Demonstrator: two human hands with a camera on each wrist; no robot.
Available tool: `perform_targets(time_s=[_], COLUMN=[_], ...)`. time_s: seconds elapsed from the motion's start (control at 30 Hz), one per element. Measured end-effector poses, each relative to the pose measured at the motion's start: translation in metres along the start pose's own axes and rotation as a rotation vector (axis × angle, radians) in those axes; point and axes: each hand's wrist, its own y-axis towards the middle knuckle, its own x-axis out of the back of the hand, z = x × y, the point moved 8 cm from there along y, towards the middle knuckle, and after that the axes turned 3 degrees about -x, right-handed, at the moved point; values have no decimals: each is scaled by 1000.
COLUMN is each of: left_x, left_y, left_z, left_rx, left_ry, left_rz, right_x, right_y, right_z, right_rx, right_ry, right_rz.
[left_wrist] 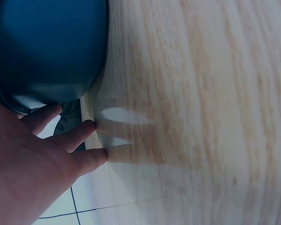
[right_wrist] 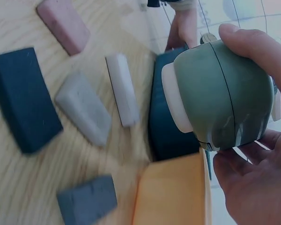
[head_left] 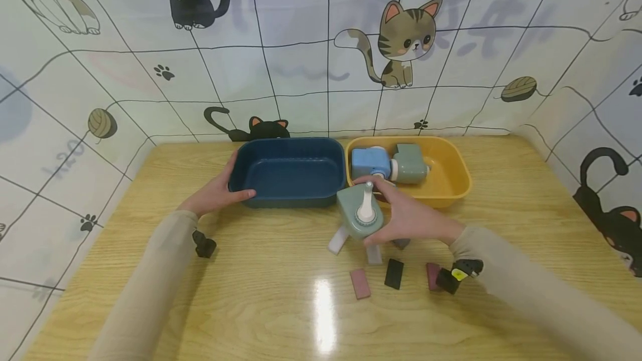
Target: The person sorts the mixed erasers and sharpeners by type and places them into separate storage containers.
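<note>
My right hand (head_left: 403,219) holds a grey-green pump bottle (head_left: 355,208) with a white ridged collar and white spout, thumb and fingers on opposite sides. In the head view the bottle overlaps the corner where the two bins meet. The right wrist view shows its rounded green body (right_wrist: 225,93) with a dark seam and a round white base. My left hand (head_left: 220,188) rests at the left end of the dark blue bin (head_left: 288,203), thumb along its front wall. In the left wrist view straight, spread fingers (left_wrist: 70,138) reach beside the bin's end.
A yellow bin (head_left: 453,183) adjoins the blue one on the right; inside lie a blue bottle (head_left: 370,161) and another grey-green bottle (head_left: 410,163). Several small blocks lie in front, including a pink block (head_left: 360,283) and a black block (head_left: 394,273). A cat-patterned backdrop (head_left: 296,71) stands behind.
</note>
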Motion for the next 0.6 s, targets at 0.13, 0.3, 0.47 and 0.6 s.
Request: perform_targets(time_s=[0.13,0.3,0.47,0.6], left_x=[0,0,0,0], left_y=[0,0,0,1], left_z=[-2,-1,2,2], left_rx=[-1,0,-1,-6], left_ry=[0,11,26,30], left_rz=[2,-1,-2,-3], right_x=[14,35,52,64], right_y=[-8,-18,-28,-36], right_z=[-5,-13,-18,-24], right_rx=[-35,-40,-33,-64], right_ry=[-9,-56,-52,-49], right_rz=[-33,-91,-125,-147])
